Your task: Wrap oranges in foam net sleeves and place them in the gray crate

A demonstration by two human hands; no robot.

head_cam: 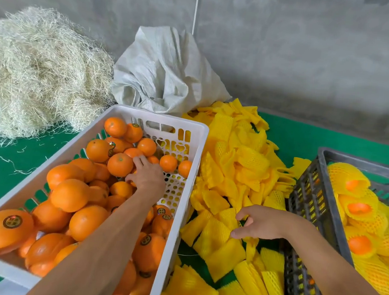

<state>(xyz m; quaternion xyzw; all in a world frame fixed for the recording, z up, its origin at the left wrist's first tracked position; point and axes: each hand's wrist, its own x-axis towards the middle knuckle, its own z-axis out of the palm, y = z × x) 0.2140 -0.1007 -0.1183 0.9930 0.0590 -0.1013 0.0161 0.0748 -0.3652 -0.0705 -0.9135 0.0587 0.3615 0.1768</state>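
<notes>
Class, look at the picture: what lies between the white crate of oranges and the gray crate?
In the head view, a loose pile of yellow foam net sleeves lies on the green surface between the white crate and the gray crate.

Several oranges [2,232] in the white crate [191,132] carry round dark stickers [12,221] with gold rims (the marks too blurred to read). No other text shows.

Two crates [197,133], one sack [167,73]
</notes>
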